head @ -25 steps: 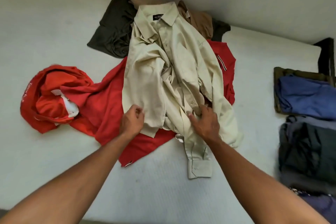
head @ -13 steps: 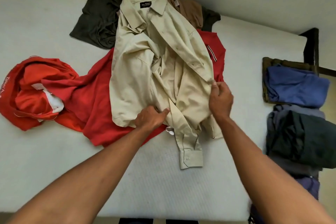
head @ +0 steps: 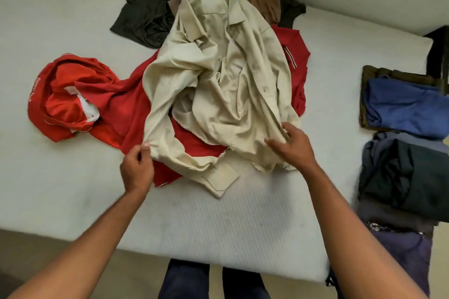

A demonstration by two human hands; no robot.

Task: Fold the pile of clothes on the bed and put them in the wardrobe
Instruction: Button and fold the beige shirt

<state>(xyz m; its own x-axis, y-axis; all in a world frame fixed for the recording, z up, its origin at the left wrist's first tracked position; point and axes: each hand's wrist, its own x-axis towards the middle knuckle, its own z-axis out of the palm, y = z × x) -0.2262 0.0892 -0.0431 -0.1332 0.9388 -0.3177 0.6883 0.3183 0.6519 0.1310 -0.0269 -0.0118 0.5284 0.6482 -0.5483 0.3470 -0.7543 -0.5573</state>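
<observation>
A crumpled beige collared shirt [head: 218, 80] lies on top of the pile in the middle of the white bed [head: 60, 189], collar away from me, one cuffed sleeve trailing toward the near edge. My left hand [head: 137, 167] pinches the shirt's lower left edge. At the lower right hem, my right hand [head: 292, 145] rests on the cloth with its fingers spread and slightly bent. Under the shirt spread a red garment [head: 80, 99], a dark olive one [head: 145, 12] and a brown one [head: 264, 0].
Folded clothes are stacked along the bed's right side: a blue piece [head: 408, 107] on an olive one, then a dark grey stack [head: 401, 177] and a purple piece [head: 401, 255]. A wall runs behind the bed. My legs show below the near edge.
My left hand moved left from the shirt's middle to its lower left edge and pulled it outward. My right hand dropped from the right edge to the lower hem. The view tilted downward.
</observation>
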